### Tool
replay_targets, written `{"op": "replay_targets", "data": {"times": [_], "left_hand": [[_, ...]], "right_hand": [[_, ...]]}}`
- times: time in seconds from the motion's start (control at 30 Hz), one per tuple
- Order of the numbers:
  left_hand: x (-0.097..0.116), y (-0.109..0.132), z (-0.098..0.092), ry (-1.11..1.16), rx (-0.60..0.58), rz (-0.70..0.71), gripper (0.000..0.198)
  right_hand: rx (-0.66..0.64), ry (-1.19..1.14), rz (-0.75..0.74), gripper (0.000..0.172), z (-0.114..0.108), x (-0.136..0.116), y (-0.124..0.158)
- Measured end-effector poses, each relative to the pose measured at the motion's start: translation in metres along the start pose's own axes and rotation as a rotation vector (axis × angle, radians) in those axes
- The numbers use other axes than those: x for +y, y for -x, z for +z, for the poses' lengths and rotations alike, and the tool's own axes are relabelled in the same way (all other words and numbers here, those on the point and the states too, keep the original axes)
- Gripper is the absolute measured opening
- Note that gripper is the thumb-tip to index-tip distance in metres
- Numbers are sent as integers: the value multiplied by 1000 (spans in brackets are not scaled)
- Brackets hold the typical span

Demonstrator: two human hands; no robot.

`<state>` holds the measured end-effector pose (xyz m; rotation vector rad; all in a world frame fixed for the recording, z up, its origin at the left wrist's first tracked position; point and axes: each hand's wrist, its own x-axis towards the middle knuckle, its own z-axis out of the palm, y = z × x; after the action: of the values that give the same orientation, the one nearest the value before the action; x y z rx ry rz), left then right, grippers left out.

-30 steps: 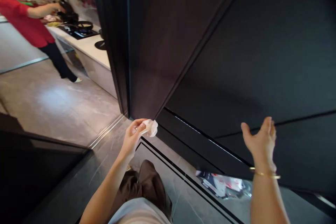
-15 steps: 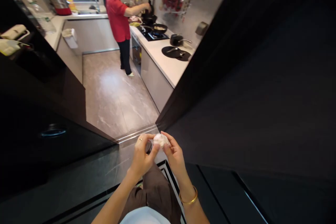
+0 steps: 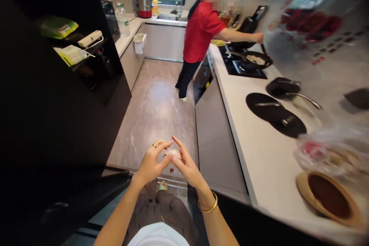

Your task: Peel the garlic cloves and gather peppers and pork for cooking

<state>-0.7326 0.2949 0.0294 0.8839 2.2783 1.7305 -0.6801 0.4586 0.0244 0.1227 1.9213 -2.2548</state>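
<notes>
A whitish garlic bulb (image 3: pixel 173 153) is held between my two hands in front of my body. My left hand (image 3: pixel 150 163), with a ring on one finger, is curled in from the left with its thumb against the bulb. From the other side my right hand (image 3: pixel 188 166), with a gold bangle at its wrist, closes on it too. Fingers and thumbs cover part of the bulb. Just below the hands there is a small dark red bit (image 3: pixel 172 170), too small to name.
A person in a red shirt (image 3: pixel 198 34) stands at the stove, an arm over a frying pan (image 3: pixel 256 59). Along the right counter (image 3: pixel 239 123) are round black lids (image 3: pixel 263 107), a plastic bag (image 3: pixel 331 153) and a brown bowl (image 3: pixel 328 196). Dark shelving (image 3: pixel 112 88) stands left.
I have moved forward to the kitchen doorway, and the right counter has come into fuller view. Both hands still hold the garlic bulb, now more covered. The person's arm reaches toward the frying pan.
</notes>
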Motion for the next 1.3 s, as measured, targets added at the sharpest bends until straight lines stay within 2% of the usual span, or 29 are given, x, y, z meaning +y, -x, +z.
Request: {"op": "replay_targets", "data": {"times": [0.13, 0.23, 0.3, 0.4, 0.47, 0.53, 0.63, 0.73, 0.8, 0.9, 1.07, 1.2, 1.3], "left_hand": [[-39, -93, -35, 114, 127, -81, 21], [-73, -174, -62, 157, 278, -162, 18], [-94, -231, -79, 191, 359, -223, 18], [-118, -318, -99, 289, 403, -277, 21], [-131, -373, -107, 379, 410, -304, 24], [-142, -425, -114, 452, 387, -320, 26], [-161, -504, -121, 486, 271, -310, 32], [-186, -588, -127, 473, 203, -292, 35], [-203, -647, -131, 478, 239, -324, 34], [-224, -730, -141, 519, 336, -388, 35], [-260, -847, -162, 473, 493, -376, 34], [-316, -930, -194, 370, 600, -379, 30], [-375, -996, -238, 284, 731, -392, 31]], "right_hand": [[-172, 202, -50, 90, -25, -36, -117], [-222, 258, -71, 99, -46, -58, -207], [-194, 214, -50, 90, -60, -73, -265], [-109, 85, -15, 60, -84, -92, -344], [-42, 14, -23, 47, -102, -103, -392], [35, -16, -52, 43, -124, -113, -438], [84, -5, -70, 46, -165, -130, -510], [34, 13, -80, 53, -211, -150, -588], [15, -16, -94, 58, -238, -165, -642], [-19, -103, -84, 51, -270, -190, -724], [-44, -260, 55, 47, -297, -218, -857], [-69, -421, 200, 43, -315, -230, -967], [-65, -489, 254, 42, -331, -238, -1054]]}}
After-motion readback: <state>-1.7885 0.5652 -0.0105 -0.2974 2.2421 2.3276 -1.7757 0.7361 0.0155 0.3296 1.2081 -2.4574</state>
